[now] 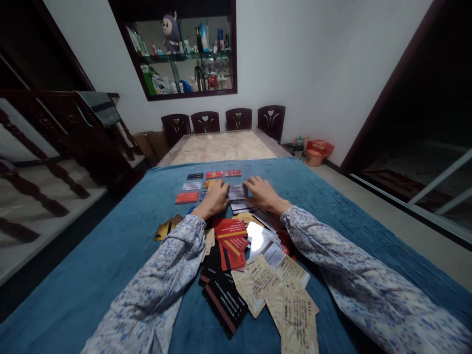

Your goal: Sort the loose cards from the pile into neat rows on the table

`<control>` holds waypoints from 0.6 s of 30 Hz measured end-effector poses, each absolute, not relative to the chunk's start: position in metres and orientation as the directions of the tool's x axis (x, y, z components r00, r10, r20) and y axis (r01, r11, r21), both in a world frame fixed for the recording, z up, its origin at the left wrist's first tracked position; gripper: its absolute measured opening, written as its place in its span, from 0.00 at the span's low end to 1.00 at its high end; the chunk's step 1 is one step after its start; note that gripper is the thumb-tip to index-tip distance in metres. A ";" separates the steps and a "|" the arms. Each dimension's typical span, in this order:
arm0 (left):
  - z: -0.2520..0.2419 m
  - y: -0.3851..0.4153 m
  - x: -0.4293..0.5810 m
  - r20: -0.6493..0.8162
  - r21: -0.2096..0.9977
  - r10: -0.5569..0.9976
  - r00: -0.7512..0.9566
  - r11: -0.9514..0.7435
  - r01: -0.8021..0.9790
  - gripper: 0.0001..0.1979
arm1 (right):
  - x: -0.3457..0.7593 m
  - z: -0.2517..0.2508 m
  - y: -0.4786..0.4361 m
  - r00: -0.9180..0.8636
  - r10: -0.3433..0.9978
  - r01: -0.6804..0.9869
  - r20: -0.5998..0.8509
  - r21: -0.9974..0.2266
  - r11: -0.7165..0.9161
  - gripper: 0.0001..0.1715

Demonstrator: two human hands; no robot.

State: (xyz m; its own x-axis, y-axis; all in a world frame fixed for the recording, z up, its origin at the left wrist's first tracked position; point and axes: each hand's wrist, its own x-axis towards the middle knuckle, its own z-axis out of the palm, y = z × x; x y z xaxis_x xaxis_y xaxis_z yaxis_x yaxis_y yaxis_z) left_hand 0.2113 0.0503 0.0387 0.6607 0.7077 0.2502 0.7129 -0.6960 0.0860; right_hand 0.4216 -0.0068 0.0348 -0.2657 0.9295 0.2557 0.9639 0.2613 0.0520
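Across the blue quilted cloth (110,246), a loose heap of red, black and beige cards (250,265) is spread under the forearms. Beyond it, neat rows of small cards (206,179) are laid out, and four dark wooden chairs (224,120) are lined up behind. Both arms are stretched forward. A pale grey card (237,191) is flanked: the left hand (216,196) is laid palm-down, fingers bunched at its left edge; the right hand (260,192) is flattened, fingers spread, on its right edge.

Chairs (239,118): four dark ones, beyond the left hand (216,196)
Wall (313,59): white, with glass cabinet (184,54)
Stairs (55,137): dark wood, leftward
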 end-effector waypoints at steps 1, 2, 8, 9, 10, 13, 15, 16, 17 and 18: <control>0.040 0.051 0.208 0.252 0.088 0.705 0.663 -0.699 0.710 0.18 | 0.419 0.036 -0.005 -0.272 0.927 0.962 0.257 0.052 0.268 0.26; 0.041 0.052 0.205 0.256 0.091 0.702 0.664 -0.701 0.707 0.18 | 0.417 0.037 -0.004 -0.278 0.925 0.960 0.260 0.050 0.274 0.25; 0.044 0.063 0.183 0.242 0.088 0.707 0.664 -0.698 0.711 0.20 | 0.400 0.045 0.009 -0.331 0.910 0.943 0.250 0.042 0.331 0.26; 0.045 0.064 0.180 0.237 0.086 0.710 0.663 -0.695 0.713 0.20 | 0.396 0.047 0.011 -0.339 0.909 0.940 0.244 0.042 0.339 0.25; 0.046 0.066 0.177 0.232 0.081 0.711 0.664 -0.694 0.715 0.21 | 0.393 0.049 0.013 -0.345 0.908 0.937 0.238 0.041 0.346 0.25; 0.052 0.069 0.168 0.198 0.026 0.721 0.664 -0.681 0.731 0.21 | 0.383 0.055 0.018 -0.351 0.911 0.935 0.216 0.028 0.354 0.25; 0.055 0.071 0.162 0.172 -0.017 0.736 0.655 -0.662 0.749 0.20 | 0.377 0.057 0.023 -0.356 0.912 0.933 0.207 0.013 0.361 0.26; 0.057 0.072 0.159 0.164 -0.023 0.744 0.648 -0.653 0.757 0.19 | 0.373 0.057 0.025 -0.358 0.911 0.931 0.205 0.007 0.364 0.27; 0.058 0.074 0.156 0.162 -0.017 0.750 0.641 -0.648 0.762 0.19 | 0.370 0.058 0.028 -0.362 0.910 0.929 0.204 0.001 0.370 0.27; 0.059 0.076 0.152 0.163 -0.002 0.754 0.636 -0.645 0.765 0.20 | 0.367 0.058 0.031 -0.367 0.908 0.927 0.203 -0.003 0.375 0.28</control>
